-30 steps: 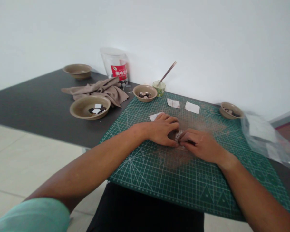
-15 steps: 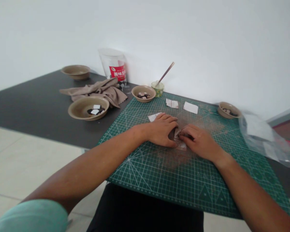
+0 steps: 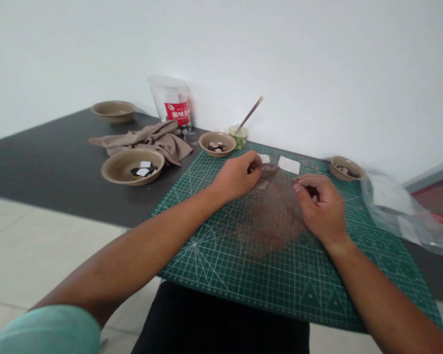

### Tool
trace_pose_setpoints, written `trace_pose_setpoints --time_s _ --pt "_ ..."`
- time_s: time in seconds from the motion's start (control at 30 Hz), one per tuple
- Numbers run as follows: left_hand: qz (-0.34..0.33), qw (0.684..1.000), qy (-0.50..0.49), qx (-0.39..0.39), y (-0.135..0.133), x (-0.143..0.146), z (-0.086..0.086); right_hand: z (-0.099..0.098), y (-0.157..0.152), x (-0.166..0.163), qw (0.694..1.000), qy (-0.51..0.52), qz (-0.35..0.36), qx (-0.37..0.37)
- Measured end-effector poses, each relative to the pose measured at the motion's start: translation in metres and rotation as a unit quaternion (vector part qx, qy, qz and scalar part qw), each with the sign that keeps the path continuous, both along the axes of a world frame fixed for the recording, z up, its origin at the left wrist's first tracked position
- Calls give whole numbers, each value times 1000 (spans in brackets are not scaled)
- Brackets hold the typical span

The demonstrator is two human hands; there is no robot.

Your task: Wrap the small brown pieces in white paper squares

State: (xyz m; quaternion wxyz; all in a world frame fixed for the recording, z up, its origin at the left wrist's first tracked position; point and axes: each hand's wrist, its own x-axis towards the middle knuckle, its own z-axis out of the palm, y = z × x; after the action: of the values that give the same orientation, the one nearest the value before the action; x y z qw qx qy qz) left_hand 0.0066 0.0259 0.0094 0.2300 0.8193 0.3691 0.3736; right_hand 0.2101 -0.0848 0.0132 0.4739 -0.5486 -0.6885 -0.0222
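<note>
Left hand (image 3: 238, 176) over the far-left part of the green gridded cutting mat (image 3: 221, 265) — fingers curled, tips at a blurred brownish-grey flat piece (image 3: 270, 171). Can't tell if it's pinched. Right hand (image 3: 323, 206) is well apart, over the mat's right half, short of the far edge: thumb and index pressed together on a small dark piece (image 3: 294, 180), mostly hidden by the fingertips. Reddish-brown dust (image 3: 273, 226) on the mat between and below the hands.

By the mat's far edge: a white rectangular paper piece (image 3: 289, 164), fully visible, and a second white paper piece (image 3: 265, 159), partly hidden by the left hand. Far-left corner: shallow tan round bowl (image 3: 216, 154) with dark and pale pieces, just beside a green patterned cup (image 3: 239, 141) holding a slim brown stick (image 3: 250, 113). Far-right corner: small tan round bowl (image 3: 335, 172) with similar pieces — clear plastic bag (image 3: 409, 211) next to it, across the mat's right edge.
</note>
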Motion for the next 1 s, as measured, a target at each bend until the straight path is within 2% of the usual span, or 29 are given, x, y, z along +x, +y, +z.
trace_pose_setpoints --time_s 0.13,0.23,0.33,0.43,0.5,0.57,0.63,0.7,0.8,1.0 --pt "122 987 86 51 19 -19 2 -2 1 -1 1000 -11 11 3" --pt "159 965 210 19 30 -29 -2 -3 2 -2 999 -27 30 7" --pt "175 947 268 32 33 -32 -4 -4 1 -3 999 -22 38 7" --pt "160 956 215 119 26 -27 0 -5 1 -5 999 13 49 -19" --pt "74 975 138 160 18 -21 2 -6 1 -8 992 91 64 -67" --pt "-62 986 57 147 7 -13 4 -8 2 -11 963 213 93 -139" --pt "-159 981 9 108 -3 -5 3 -8 3 -13 905 342 137 -211" --pt "-218 972 -24 84 -12 2 0 -8 4 -15 841 442 174 -259" --pt "-251 965 -63 49 -18 10 -3 -9 5 -15 773 527 201 -290" --pt "-266 955 -129 -22 -19 19 -8 -12 9 -14 713 577 231 -324"
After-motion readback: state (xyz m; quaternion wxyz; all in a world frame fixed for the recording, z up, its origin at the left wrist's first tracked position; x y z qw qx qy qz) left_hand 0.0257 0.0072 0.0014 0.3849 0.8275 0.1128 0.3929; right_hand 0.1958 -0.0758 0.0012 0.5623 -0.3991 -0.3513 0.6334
